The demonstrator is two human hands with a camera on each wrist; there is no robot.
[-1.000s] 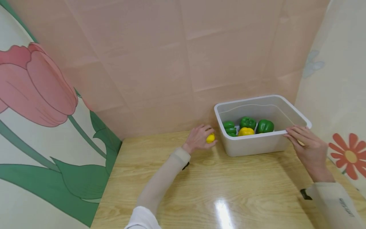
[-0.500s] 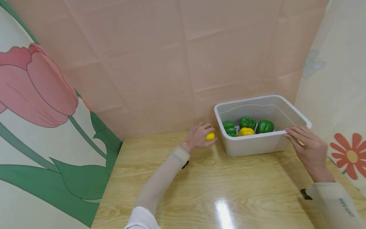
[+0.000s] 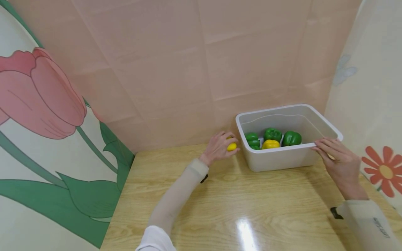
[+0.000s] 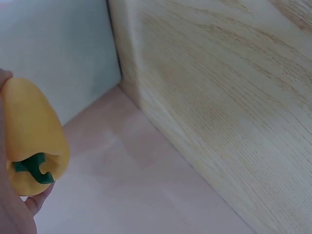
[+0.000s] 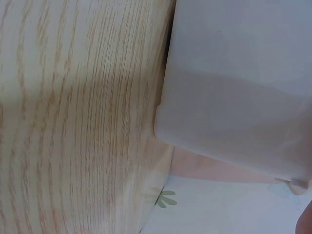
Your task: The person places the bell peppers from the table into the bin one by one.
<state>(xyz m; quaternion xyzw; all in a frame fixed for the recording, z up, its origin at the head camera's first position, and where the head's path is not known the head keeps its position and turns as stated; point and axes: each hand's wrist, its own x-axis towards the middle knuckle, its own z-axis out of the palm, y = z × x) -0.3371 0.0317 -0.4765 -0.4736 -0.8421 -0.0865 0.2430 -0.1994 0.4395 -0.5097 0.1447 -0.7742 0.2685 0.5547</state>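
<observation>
My left hand [image 3: 218,148] grips a yellow bell pepper [image 3: 232,146] just left of the bin. The left wrist view shows that bell pepper [image 4: 36,131] elongated, its green stem facing the camera, with fingers wrapped along its side. At the front right corner of the light grey plastic bin [image 3: 282,161], my right hand [image 3: 340,162] pinches the rim. Inside the bin lie several green peppers [image 3: 291,138] and a yellow pepper [image 3: 270,144]; the front wall partly hides them. In the right wrist view only the bin's outer wall [image 5: 234,97] and a bit of finger appear.
The bin stands on a wood-grain table [image 3: 226,205] near its back edge. Behind rises a wall covered in pink sheeting [image 3: 163,69]. Flower-printed panels flank the table, a tulip [image 3: 56,94] at left and a red flower [image 3: 385,171] at right.
My left hand has risen slightly, up the view, with the yellow bell pepper in its grip. The right hand and the bin have stayed put.
</observation>
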